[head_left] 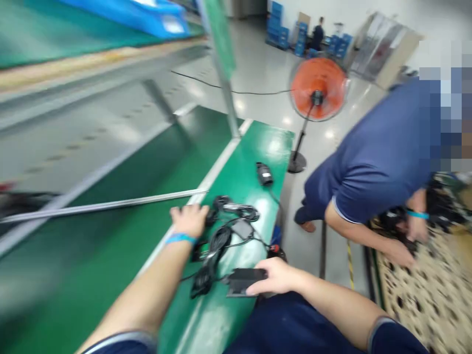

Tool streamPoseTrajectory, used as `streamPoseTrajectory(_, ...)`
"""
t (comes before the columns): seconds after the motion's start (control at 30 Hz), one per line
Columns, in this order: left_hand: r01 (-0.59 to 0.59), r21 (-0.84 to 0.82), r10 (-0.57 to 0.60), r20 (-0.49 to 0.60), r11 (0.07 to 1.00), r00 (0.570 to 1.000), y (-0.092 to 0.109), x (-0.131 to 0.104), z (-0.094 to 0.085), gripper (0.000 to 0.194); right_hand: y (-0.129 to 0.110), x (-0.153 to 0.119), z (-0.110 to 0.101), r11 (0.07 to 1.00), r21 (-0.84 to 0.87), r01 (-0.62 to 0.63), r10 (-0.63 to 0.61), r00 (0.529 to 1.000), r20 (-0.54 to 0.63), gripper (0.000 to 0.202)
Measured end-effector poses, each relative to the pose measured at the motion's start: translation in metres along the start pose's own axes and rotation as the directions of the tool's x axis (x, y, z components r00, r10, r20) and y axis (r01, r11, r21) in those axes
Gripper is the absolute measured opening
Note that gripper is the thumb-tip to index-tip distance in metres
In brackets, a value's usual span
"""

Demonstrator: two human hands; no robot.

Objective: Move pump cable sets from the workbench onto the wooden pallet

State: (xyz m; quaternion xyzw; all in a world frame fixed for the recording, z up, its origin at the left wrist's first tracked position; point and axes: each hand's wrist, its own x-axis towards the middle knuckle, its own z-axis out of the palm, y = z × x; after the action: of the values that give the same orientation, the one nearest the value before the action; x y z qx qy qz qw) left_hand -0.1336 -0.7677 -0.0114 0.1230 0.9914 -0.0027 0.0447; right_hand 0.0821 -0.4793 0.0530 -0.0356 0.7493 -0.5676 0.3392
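My right hand grips the end of a black power adapter, thumb on top, at the near edge of the green bench. A lead runs from its left side toward a bundle of black cables. Palm down, my left hand lies at the white strip beyond the bundle, fingers spread, beside a dark connector that it may touch. Among the cables sits a second, greyish adapter. Farther along the bench lies a black plug-like piece with its own cord.
A thin metal bar crosses the green bench. Overhead at left is a shelf with a blue bin. An orange fan stands on the floor. On the right a co-worker bends over a perforated board.
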Motion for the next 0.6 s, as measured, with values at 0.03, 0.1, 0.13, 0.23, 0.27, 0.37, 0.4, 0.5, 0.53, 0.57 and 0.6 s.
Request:
streamPoseTrajectory(0.03,0.037,0.009,-0.037,0.021,0.999,0.999,0.005,-0.006,-0.002,0.034,0.001,-0.002,-0.001,1.000,0.021,0.003,-0.003,1.000,-0.011,0.046)
streamPoseTrajectory(0.1,0.077,0.002,-0.077,0.057,0.997,0.995,0.003,-0.015,0.006,0.025,0.003,-0.005,-0.006,0.989,0.126,0.074,-0.076,0.997,0.011,0.042)
streamPoseTrajectory(0.13,0.097,-0.009,-0.096,0.068,0.995,0.993,-0.003,-0.019,0.013,0.029,0.004,-0.006,-0.011,0.979,0.177,0.103,-0.110,0.993,0.032,0.042)
streamPoseTrajectory(0.23,0.183,-0.076,-0.176,0.098,0.980,0.980,-0.026,-0.043,0.035,0.058,0.001,-0.009,-0.028,0.962,0.246,0.120,-0.144,0.986,0.082,0.044)
streamPoseTrajectory(0.27,0.218,-0.106,-0.208,0.098,0.970,0.973,-0.032,-0.056,0.040,0.060,-0.002,-0.011,-0.033,0.962,0.251,0.110,-0.138,0.986,0.096,0.045)
streamPoseTrajectory(0.37,0.321,-0.207,-0.316,0.058,0.924,0.947,-0.041,-0.099,0.043,0.052,-0.018,-0.018,-0.047,0.968,0.227,0.105,-0.136,0.983,0.122,0.048)
streamPoseTrajectory(0.4,0.353,-0.241,-0.355,0.038,0.904,0.934,-0.043,-0.114,0.042,0.049,-0.024,-0.019,-0.051,0.973,0.203,0.112,-0.139,0.983,0.123,0.049)
streamPoseTrajectory(0.5,0.445,-0.324,-0.476,-0.019,0.835,0.879,-0.048,-0.156,0.035,0.043,-0.044,-0.018,-0.059,0.986,0.122,0.115,-0.131,0.982,0.136,0.057)
streamPoseTrajectory(0.53,0.472,-0.362,-0.519,-0.040,0.804,0.854,-0.050,-0.170,0.033,0.042,-0.049,-0.017,-0.061,0.988,0.111,0.109,-0.125,0.981,0.148,0.059)
streamPoseTrajectory(0.57,0.492,-0.412,-0.563,-0.064,0.767,0.824,-0.051,-0.182,0.032,0.043,-0.052,-0.016,-0.063,0.988,0.111,0.107,-0.124,0.978,0.166,0.060)
streamPoseTrajectory(0.6,0.500,-0.475,-0.606,-0.092,0.724,0.790,-0.052,-0.195,0.030,0.044,-0.054,-0.014,-0.066,0.988,0.111,0.111,-0.130,0.975,0.181,0.061)
